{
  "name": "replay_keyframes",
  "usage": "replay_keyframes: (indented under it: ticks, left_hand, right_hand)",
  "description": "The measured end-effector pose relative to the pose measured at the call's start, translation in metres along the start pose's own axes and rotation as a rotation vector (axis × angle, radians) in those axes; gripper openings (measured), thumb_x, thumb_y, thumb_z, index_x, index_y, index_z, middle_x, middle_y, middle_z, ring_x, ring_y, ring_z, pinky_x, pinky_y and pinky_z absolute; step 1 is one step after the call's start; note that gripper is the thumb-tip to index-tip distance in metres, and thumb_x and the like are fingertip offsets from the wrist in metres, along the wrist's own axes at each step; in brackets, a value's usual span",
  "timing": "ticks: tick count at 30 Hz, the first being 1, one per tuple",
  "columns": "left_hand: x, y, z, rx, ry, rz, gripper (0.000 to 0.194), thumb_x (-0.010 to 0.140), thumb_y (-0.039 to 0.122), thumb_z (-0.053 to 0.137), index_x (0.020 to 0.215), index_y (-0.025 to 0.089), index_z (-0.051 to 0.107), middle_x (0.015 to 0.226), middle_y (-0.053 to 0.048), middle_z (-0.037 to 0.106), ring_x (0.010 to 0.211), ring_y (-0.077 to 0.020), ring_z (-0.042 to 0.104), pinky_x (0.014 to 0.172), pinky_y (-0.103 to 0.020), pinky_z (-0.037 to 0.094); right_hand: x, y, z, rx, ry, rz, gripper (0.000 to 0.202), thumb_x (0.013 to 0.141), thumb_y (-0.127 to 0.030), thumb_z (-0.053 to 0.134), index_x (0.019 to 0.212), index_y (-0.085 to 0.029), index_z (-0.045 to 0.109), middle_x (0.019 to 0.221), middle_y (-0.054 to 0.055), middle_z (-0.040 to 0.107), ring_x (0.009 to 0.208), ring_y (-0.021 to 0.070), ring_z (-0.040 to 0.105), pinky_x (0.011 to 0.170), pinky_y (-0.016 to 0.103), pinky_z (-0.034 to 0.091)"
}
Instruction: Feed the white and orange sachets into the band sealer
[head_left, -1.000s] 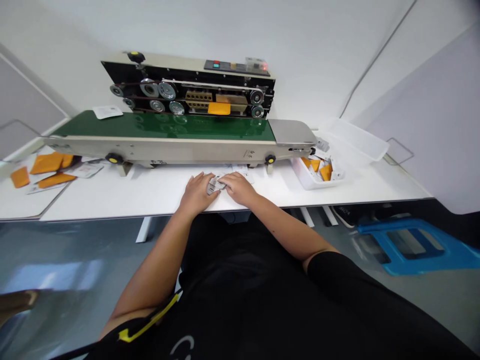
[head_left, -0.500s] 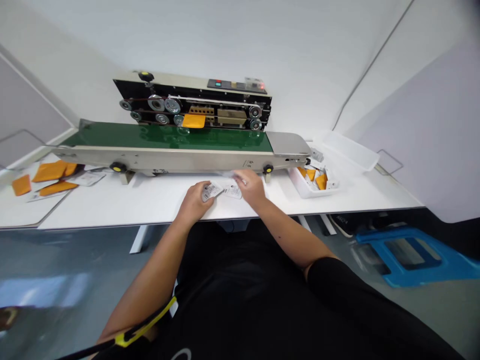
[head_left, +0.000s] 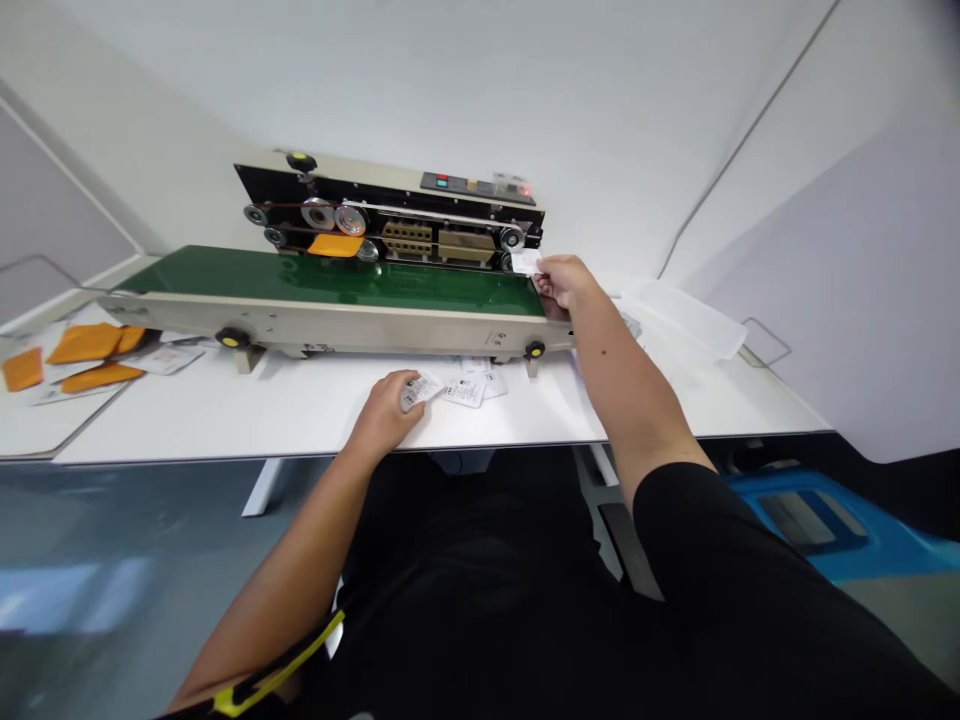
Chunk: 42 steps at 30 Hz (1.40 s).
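My right hand (head_left: 562,280) pinches a small white packet (head_left: 525,262) at the right end of the band sealing machine (head_left: 420,215), by its rollers. Above the white table, my left hand (head_left: 390,408) is closed around a white printed packet (head_left: 421,390). Beside that hand, several more printed packets (head_left: 469,388) lie in a loose pile near the conveyor's front foot. An orange packet (head_left: 336,246) sits in the machine's rollers toward the left, over the green conveyor belt (head_left: 315,280).
Orange and white packets (head_left: 94,345) are heaped on the table's left end. A translucent white tray (head_left: 690,320) stands at the back right, partly behind my forearm. On the floor at the right is a blue plastic stool (head_left: 832,520).
My right hand has moved up and right from the pile to the machine's right end with a packet. The orange packet has travelled left along the rollers. My left hand has barely moved.
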<state>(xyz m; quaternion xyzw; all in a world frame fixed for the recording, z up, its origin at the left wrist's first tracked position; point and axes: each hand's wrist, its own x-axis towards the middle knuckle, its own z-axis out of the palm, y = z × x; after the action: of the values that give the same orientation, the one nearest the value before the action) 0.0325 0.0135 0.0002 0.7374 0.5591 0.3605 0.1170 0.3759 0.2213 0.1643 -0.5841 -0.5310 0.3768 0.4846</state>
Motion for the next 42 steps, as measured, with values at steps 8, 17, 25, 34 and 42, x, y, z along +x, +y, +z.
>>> replay_keyframes:
  ticks: [8, 17, 25, 34, 42]
  left_hand:
    - [-0.004, 0.009, -0.004, -0.122, 0.068, -0.037, 0.056, 0.084, 0.030, 0.070, 0.137, 0.020, 0.053, 0.139, -0.014, 0.061, 0.131, -0.0324, 0.061, 0.115, -0.050, 0.050]
    - [-0.010, 0.009, -0.001, -0.248, 0.145, -0.010, 0.068, 0.084, 0.030, 0.076, 0.145, 0.025, 0.047, 0.149, -0.015, 0.052, 0.133, -0.0319, 0.059, 0.103, -0.048, 0.060]
    - [-0.009, 0.011, 0.000, -0.345, 0.093, 0.000, 0.071, 0.086, 0.036, 0.077, 0.147, 0.025, 0.043, 0.151, -0.016, 0.048, 0.127, -0.0290, 0.063, 0.103, -0.049, 0.061]
    - [-0.007, 0.006, 0.000, -0.336, 0.119, 0.016, 0.051, 0.090, 0.037, 0.069, 0.138, 0.025, 0.053, 0.146, -0.013, 0.052, 0.114, -0.0234, 0.067, 0.094, -0.043, 0.064]
    - [-0.006, 0.004, -0.004, -0.264, 0.098, 0.025, 0.037, 0.094, 0.040, 0.062, 0.127, 0.024, 0.061, 0.142, -0.012, 0.058, 0.110, -0.0235, 0.068, 0.092, -0.044, 0.064]
  right_hand:
    - [-0.119, 0.029, 0.039, -0.228, 0.227, -0.603, 0.034, 0.102, -0.040, 0.047, 0.122, -0.021, 0.068, 0.118, 0.011, 0.070, 0.109, 0.0227, 0.068, 0.096, 0.039, 0.057]
    - [-0.218, 0.105, 0.140, 0.196, -0.595, 0.110, 0.029, 0.090, -0.035, 0.069, 0.114, -0.018, 0.070, 0.094, 0.007, 0.077, 0.071, 0.0150, 0.069, 0.057, 0.025, 0.056]
    - [-0.202, 0.091, 0.122, 0.281, -0.399, 0.051, 0.022, 0.080, -0.037, 0.079, 0.090, -0.020, 0.069, 0.079, 0.001, 0.072, 0.064, 0.0136, 0.070, 0.061, 0.026, 0.059]
    - [-0.107, 0.029, -0.008, 0.017, 0.115, -0.560, 0.018, 0.089, -0.037, 0.070, 0.093, -0.021, 0.073, 0.088, 0.003, 0.074, 0.083, 0.0191, 0.074, 0.084, 0.037, 0.062]
    - [-0.022, 0.020, -0.054, -0.467, 0.275, -0.740, 0.021, 0.092, -0.025, 0.061, 0.097, -0.019, 0.080, 0.098, 0.006, 0.080, 0.094, 0.0241, 0.075, 0.093, 0.041, 0.057]
